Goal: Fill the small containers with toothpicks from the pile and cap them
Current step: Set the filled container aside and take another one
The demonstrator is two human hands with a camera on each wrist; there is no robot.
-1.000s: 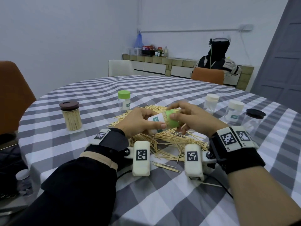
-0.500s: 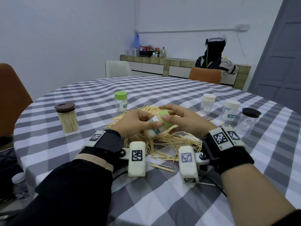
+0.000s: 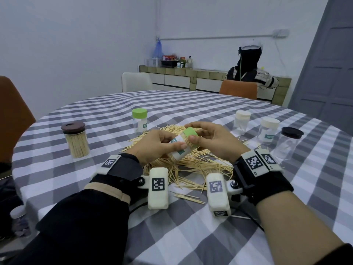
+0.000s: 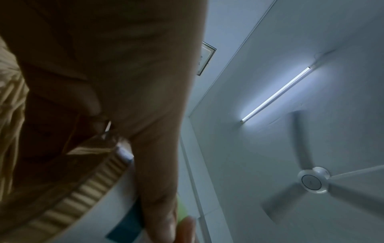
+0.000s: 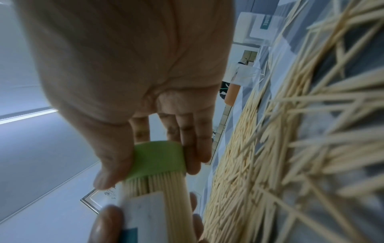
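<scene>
The left hand point(image 3: 152, 148) grips the small clear labelled container point(image 3: 178, 152), tilted above the toothpick pile point(image 3: 202, 163). The right hand point(image 3: 212, 138) pinches the green plastic cap point(image 3: 190, 133) over its mouth, along the container's long axis.

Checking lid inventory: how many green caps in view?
2. One round green plastic cap sits on the clear container standing behind the toothpick pile. The other green cap is pinched in the right hand, on the container the left hand grips. None look hidden.
</scene>
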